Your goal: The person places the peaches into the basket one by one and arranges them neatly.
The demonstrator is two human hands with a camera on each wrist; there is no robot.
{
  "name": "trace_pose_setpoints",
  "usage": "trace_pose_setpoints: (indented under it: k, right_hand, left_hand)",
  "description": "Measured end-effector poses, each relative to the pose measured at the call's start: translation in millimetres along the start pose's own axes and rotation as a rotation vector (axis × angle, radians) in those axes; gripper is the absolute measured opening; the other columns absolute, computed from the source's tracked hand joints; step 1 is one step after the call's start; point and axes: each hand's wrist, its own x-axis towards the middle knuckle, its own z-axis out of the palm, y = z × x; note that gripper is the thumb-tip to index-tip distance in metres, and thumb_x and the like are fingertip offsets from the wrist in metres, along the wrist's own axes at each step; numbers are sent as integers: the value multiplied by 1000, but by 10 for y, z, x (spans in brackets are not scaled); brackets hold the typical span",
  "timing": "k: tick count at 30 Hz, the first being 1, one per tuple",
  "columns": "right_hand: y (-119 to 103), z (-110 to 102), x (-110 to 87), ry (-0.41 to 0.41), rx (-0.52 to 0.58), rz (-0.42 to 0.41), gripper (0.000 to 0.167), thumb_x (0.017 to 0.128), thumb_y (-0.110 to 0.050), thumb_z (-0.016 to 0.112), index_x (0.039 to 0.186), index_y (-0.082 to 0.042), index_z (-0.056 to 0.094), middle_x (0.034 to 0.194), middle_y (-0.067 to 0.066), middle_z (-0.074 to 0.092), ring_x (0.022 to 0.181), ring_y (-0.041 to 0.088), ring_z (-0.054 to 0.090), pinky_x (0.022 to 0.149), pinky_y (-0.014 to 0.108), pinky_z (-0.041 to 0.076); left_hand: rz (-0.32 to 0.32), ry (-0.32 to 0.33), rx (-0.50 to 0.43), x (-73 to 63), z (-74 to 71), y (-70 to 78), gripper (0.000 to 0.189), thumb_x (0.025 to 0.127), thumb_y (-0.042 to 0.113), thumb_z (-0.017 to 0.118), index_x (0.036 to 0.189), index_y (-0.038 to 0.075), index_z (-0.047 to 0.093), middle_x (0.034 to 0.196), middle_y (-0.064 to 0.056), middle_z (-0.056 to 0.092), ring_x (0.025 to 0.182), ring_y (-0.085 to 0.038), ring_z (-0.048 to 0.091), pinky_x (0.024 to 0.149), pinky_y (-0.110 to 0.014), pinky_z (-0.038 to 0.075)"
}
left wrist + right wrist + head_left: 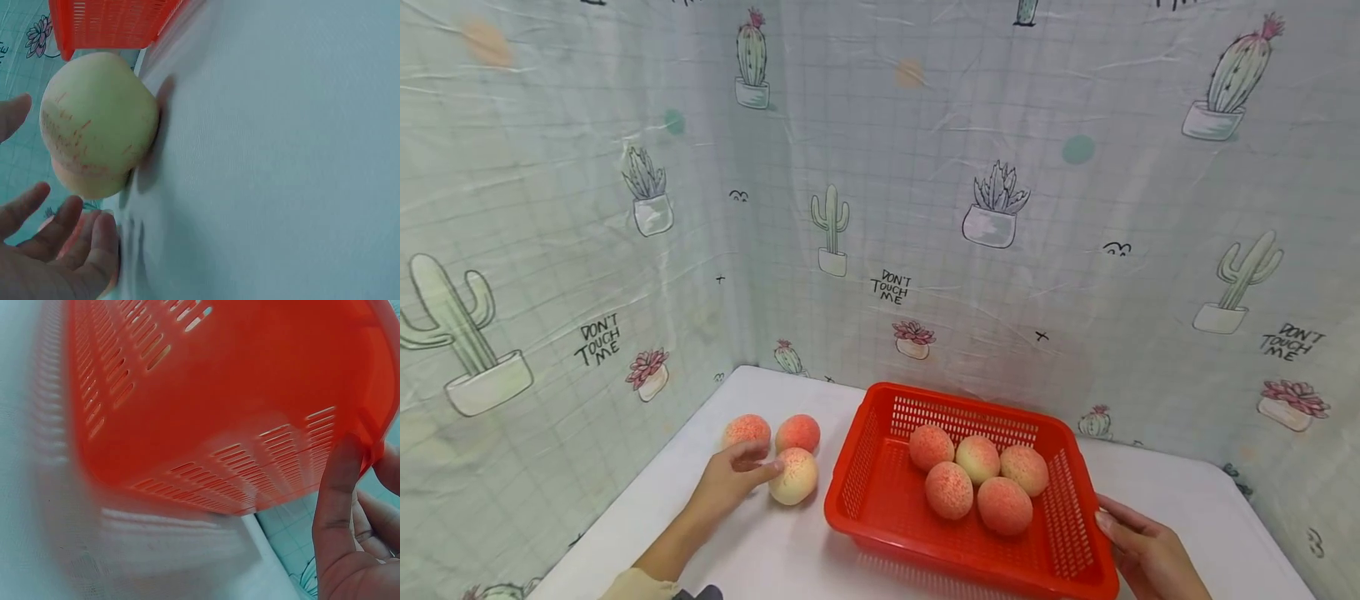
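Observation:
My left hand (735,478) is held over a group of three peaches on the white table. The nearest, a pale yellow peach (793,477), lies just right of my fingertips. A pinkish peach (798,433) and another peach (747,429) lie behind it. In the left wrist view, a gap shows between my spread left fingers (59,228) and the pale peach (100,119). My right hand (1150,546) pinches the right rim of a red plastic basket (868,500). Several peaches (950,490) sit inside the basket. The right wrist view shows the hand at the rim, against the basket's slotted wall (250,381).
The white table (775,554) carries the basket and loose peaches. Behind and at both sides hangs a pale curtain (865,150) printed with potted cacti. A dark object (707,592) shows at the bottom edge near my left sleeve (640,586).

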Motion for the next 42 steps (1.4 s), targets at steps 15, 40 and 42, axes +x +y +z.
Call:
trace_pose_setpoints:
  k: [15,40,42]
  right_hand:
    - [63,66,-11,0,59,-10,78,100,-31,70,163,-7,31,113,-14,75,103,17,73,97,50,61]
    - [51,20,-28,12,90,-15,71,100,-32,70,161,-13,39,110,-17,75,104,16,74,98,48,60]
    - [54,18,-31,9,96,-14,68,100,-32,70,160,-15,42,110,-18,75,104,16,73,98,47,60]
  left_hand:
    - [-97,80,9,-43,307,62,81,87,48,83,138,-10,57,130,-25,65,114,-30,63,92,-40,57]
    - [-60,120,-8,-226,108,278,86,79,47,90,142,-3,60,142,-25,63,126,-33,63,84,-24,60]
    - [-58,106,-25,-252,57,346,87,80,46,89,145,-2,58,144,-25,62,127,-33,63,84,-23,60]
